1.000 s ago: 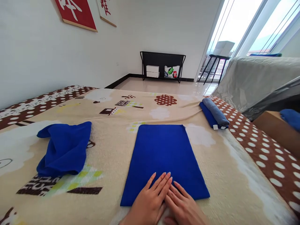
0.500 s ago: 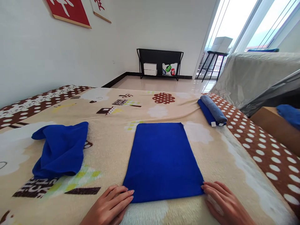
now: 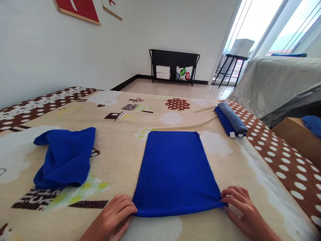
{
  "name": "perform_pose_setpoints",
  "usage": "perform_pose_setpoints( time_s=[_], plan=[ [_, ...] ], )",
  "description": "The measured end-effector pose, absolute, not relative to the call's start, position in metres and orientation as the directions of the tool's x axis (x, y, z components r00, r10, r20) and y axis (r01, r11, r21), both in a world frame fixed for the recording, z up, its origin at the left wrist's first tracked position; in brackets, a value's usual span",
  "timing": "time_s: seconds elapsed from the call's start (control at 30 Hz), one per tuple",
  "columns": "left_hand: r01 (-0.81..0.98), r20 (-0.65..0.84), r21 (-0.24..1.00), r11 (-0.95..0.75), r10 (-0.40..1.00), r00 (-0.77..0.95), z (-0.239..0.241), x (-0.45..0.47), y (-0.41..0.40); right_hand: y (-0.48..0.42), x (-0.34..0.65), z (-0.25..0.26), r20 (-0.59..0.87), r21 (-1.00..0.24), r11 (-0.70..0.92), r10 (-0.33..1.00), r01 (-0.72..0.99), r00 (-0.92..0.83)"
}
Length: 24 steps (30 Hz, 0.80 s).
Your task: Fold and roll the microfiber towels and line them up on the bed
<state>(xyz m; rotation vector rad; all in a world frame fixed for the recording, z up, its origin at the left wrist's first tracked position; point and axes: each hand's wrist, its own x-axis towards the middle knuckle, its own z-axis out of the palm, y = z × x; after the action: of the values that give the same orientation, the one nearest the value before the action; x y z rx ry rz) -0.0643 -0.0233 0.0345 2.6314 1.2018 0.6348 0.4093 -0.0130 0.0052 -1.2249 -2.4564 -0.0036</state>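
A blue towel (image 3: 175,170) lies flat as a rectangle on the patterned blanket (image 3: 120,160). Its near left corner is pinched in my left hand (image 3: 115,214), the fingers curled down over the cloth. At the near right corner my right hand (image 3: 242,207) grips the towel between thumb and fingers. The near edge between both hands looks slightly raised and rounded. Off to the left sits a second blue cloth (image 3: 65,159), crumpled and touched by neither hand.
Rolled towels (image 3: 230,118), one dark blue and one grey-blue, rest at the blanket's right side. A cardboard box (image 3: 296,137) with blue cloth stands beyond the right edge. Farther back are a black rack (image 3: 174,65), a stool (image 3: 230,68) and a plastic-covered piece of furniture (image 3: 283,80).
Both hands have closed on the towel's near corners, where they earlier lay against them with straighter fingers. The near edge has lifted a little, and the view has shifted slightly.
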Motion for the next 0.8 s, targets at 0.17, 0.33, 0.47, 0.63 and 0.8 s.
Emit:
perform_pose_setpoints(
  time_s=[0.17,0.33,0.47,0.63,0.8],
  plan=[
    [0.72,0.197,0.558,-0.413,0.908,0.368,0.023,-0.065,-0.017,-0.003,0.41,0.0,0.304,-0.315,0.527,0.844,0.79,-0.442],
    [0.774,0.266,0.552,-0.309,0.945,0.188,0.007,-0.051,-0.015,0.005,0.403,-0.018,0.379,-0.25,0.45,0.86,0.857,-0.341],
    [0.847,0.444,0.359,-0.392,0.87,0.214,0.003,-0.041,-0.018,-0.002,0.401,-0.028,0.521,-0.153,0.437,0.798,0.886,-0.304],
    [0.827,0.463,0.174,-0.534,0.786,0.41,0.006,-0.035,-0.027,-0.012,0.404,-0.021,0.442,0.002,0.634,0.693,0.773,-0.569],
    [0.846,0.525,0.125,-0.518,0.758,0.387,0.007,-0.021,-0.037,-0.014,0.385,-0.006,0.481,-0.037,0.57,0.73,0.821,-0.485]
  ],
)
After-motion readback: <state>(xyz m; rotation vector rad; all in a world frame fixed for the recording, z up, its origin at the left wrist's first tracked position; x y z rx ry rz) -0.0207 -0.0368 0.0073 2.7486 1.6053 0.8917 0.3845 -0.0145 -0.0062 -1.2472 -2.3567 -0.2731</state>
